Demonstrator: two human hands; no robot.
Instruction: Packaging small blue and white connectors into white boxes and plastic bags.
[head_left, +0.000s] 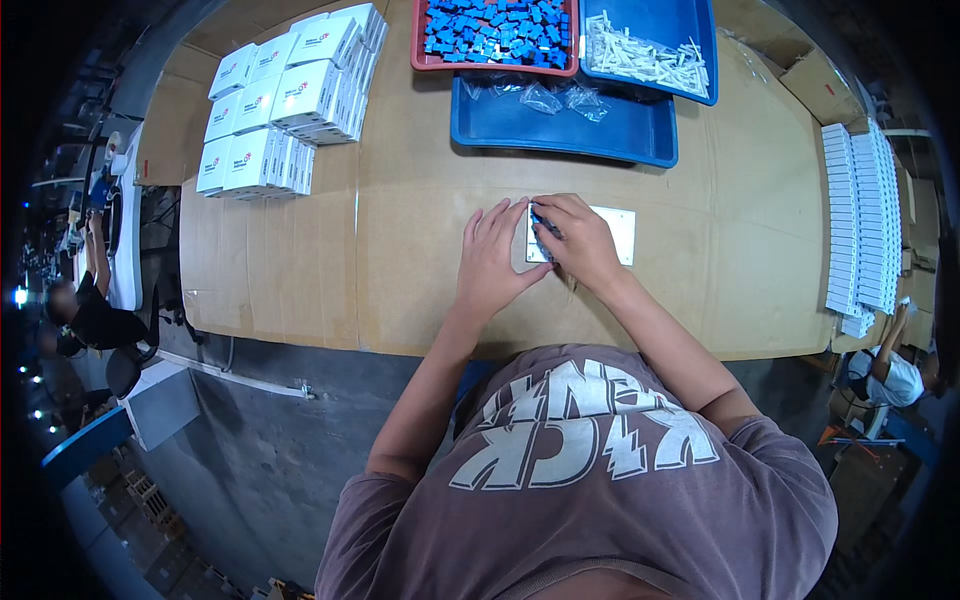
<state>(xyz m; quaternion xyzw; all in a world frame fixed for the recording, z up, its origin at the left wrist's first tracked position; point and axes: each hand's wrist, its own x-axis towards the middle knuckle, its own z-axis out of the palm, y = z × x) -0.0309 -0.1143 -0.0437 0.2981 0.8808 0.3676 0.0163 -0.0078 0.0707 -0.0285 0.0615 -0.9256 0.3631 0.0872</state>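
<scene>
A flat white rectangular piece (618,232), perhaps a thin box or card, lies on the cardboard-covered table in front of me. My left hand (490,255) is at its left end, fingers stretched and thumb spread away from them, with the fingertips near its far corner and the thumb near its front edge. Over that same end bends my right hand (580,242), its fingers curled onto a small dark blue piece (545,230). Those fingers partly cover the blue piece, so its exact shape is hidden.
Stacked white boxes (300,95) stand at the far left. A red tray (420,60) of blue parts and a blue tray (712,85) of white parts overlap another blue tray (560,140) holding clear bags. White stacks (860,220) line the right edge. Two people are farther off.
</scene>
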